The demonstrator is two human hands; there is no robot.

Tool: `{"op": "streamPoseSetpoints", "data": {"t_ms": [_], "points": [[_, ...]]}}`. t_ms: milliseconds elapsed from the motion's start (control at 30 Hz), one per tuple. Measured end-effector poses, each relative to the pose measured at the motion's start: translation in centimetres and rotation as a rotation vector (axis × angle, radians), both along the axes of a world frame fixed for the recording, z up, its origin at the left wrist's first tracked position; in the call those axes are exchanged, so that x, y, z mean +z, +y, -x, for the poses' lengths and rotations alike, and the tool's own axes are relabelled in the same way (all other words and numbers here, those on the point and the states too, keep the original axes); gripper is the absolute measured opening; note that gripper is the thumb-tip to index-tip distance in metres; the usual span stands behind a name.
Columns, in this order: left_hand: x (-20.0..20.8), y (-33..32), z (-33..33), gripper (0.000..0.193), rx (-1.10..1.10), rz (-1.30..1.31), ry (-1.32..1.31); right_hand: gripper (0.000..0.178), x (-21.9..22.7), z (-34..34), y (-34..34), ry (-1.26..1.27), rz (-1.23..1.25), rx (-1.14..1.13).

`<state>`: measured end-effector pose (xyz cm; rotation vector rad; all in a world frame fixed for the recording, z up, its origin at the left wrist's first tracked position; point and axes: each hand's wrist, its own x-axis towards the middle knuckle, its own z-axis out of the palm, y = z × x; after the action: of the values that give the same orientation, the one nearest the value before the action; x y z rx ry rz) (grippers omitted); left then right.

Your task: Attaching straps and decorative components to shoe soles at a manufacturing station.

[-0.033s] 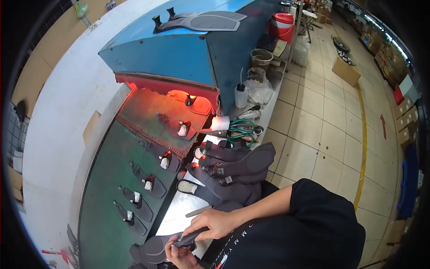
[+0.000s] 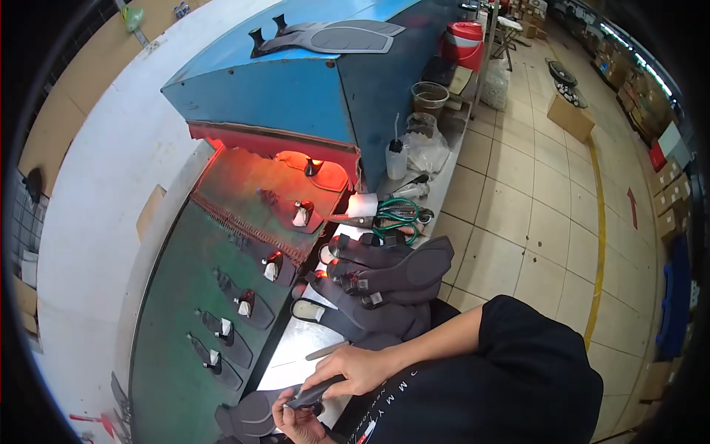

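Observation:
At the lower edge, both of my hands are closed on a dark grey shoe sole (image 2: 314,394). My right hand (image 2: 355,370) grips it from above, fingers bent over its upper end. Below it, my left hand (image 2: 297,423) pinches the other end between thumb and fingers. Its far side is hidden by the hands. Beside my left hand lie more grey soles (image 2: 248,418). A stack of dark soles (image 2: 388,296) with small heels rests on the metal table beyond my right hand. Near my right fingers lies a flat grey-brown strip (image 2: 327,351).
On the left runs a green conveyor belt (image 2: 166,325) carrying several heeled soles with white wads. It passes under a blue heater housing (image 2: 259,96) glowing red inside. Green-handled scissors (image 2: 399,214), a white roll (image 2: 362,203), a squeeze bottle (image 2: 396,159) and a plastic cup (image 2: 430,96) stand along the table.

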<state>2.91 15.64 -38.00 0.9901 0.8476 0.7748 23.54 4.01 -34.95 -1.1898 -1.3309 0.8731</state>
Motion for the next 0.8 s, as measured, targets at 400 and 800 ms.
{"op": "streamPoseSetpoints", "data": {"t_ms": [400,800], "points": [[0.3,-0.4,-1.3,0.028,-0.003,-0.008,-0.013,0.039,-0.8,0.1,-0.2,0.022,-0.079,-0.063],[2.9,-0.9,-1.1,0.035,-0.157,-0.442,0.081,0.039,2.8,-1.2,0.0,-0.144,-0.044,0.015]]}}
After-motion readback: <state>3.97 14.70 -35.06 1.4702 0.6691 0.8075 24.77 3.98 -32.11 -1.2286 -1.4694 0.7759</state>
